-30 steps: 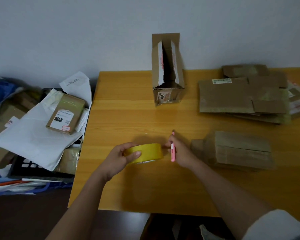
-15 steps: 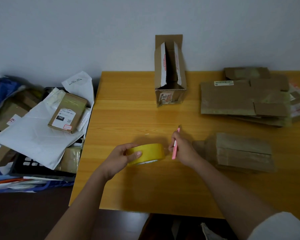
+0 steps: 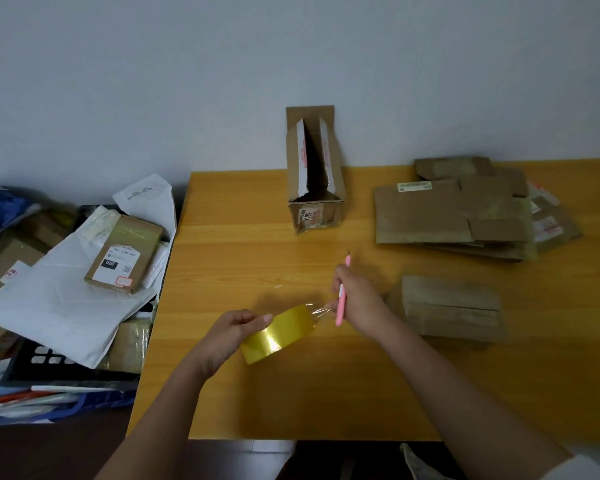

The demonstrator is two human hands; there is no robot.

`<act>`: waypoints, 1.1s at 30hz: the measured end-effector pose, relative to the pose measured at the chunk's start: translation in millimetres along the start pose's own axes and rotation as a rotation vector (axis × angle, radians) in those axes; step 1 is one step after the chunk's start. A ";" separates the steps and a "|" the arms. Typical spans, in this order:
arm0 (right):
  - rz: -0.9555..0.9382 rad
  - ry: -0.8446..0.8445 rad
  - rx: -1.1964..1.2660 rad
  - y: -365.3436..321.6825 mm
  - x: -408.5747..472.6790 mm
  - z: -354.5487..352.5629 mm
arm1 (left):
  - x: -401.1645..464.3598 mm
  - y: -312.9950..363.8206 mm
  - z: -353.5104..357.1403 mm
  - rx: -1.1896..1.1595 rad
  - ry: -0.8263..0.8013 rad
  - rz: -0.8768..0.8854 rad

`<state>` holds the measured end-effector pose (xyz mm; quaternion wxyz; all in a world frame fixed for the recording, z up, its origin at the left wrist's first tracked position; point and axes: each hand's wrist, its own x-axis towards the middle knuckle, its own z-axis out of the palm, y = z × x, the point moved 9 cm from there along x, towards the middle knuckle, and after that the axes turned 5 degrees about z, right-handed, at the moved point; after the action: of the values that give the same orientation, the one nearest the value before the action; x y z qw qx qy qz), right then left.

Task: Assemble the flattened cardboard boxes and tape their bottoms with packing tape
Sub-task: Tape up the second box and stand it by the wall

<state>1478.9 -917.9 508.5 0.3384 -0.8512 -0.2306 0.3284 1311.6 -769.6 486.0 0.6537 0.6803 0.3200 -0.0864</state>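
Observation:
My left hand (image 3: 236, 329) grips a yellow roll of packing tape (image 3: 278, 334), lifted and tilted above the wooden table (image 3: 326, 393). My right hand (image 3: 357, 299) holds a pink craft knife (image 3: 342, 292) and pinches the clear free end of the tape, pulled a short way off the roll. A small cardboard box (image 3: 452, 308) lies on its side just right of my right hand. An assembled tall box (image 3: 314, 174) stands open at the table's back. A stack of flattened boxes (image 3: 465, 209) lies at the back right.
Left of the table, a heap of white mailer bags (image 3: 59, 299) and a labelled parcel (image 3: 123, 254) sits on crates (image 3: 49, 362). A white wall rises behind the table.
The roll has been lifted off the table and tilted. My right hand has drawn a short strip of tape away from it.

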 end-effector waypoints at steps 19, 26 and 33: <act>0.256 0.467 0.352 70.9 -87.8 -145.3 | 39.7 177.5 116.8 0.479 -0.121 0.504; 0.203 0.651 0.279 94.1 -119.9 -192.3 | 44.0 225.5 172.5 0.667 -0.172 0.621; 0.345 0.615 0.272 114.0 -140.8 -194.4 | 62.1 234.6 187.5 1.181 -0.059 0.539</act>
<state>1541.9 -1162.7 590.3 0.4413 -0.8837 0.0744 0.1371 1545.1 -912.8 624.0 0.1770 0.9790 0.0187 -0.0996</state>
